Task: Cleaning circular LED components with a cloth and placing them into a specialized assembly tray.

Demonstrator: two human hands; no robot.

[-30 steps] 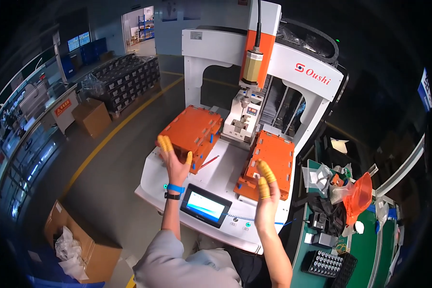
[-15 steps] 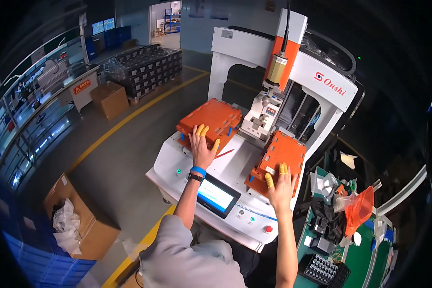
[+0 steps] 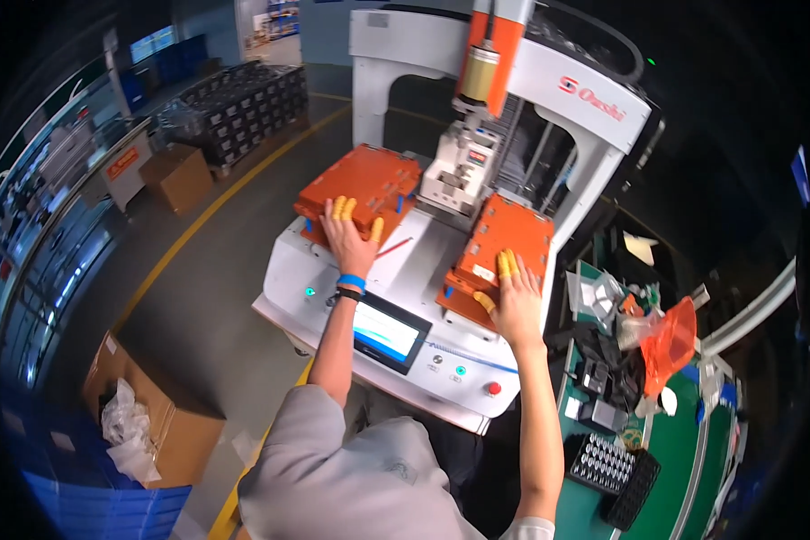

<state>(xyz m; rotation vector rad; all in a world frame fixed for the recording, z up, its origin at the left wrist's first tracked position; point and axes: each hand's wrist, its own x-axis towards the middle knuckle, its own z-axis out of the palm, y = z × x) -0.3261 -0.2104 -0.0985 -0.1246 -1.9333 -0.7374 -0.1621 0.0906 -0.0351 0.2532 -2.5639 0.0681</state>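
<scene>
My left hand (image 3: 351,245) lies on the near edge of the left orange fixture (image 3: 362,175). Its fingers are spread, and yellow finger cots cover several tips. On the right orange fixture (image 3: 509,236), my right hand (image 3: 518,304) rests with its fingers stretched over the top plate and the thumb at the near edge. It wears yellow finger cots too. Both fixtures are box-like, with blue posts under their top plates, and sit on a white bench machine (image 3: 288,279). Whatever is inside the fixtures is hidden. A thin red pen-like stick (image 3: 393,247) lies beside my left hand.
Between the fixtures stands a white metal unit (image 3: 460,175) beneath an orange-and-white vertical head (image 3: 499,67). A touchscreen (image 3: 387,333) and red stop button (image 3: 494,389) are at the front. Right is a green bench (image 3: 675,468) with a black tray (image 3: 603,463); left, an open carton (image 3: 184,441).
The whole view has shifted, so the machine appears farther left and higher. Both hands stay on their fixtures, with little visible change in their grip.
</scene>
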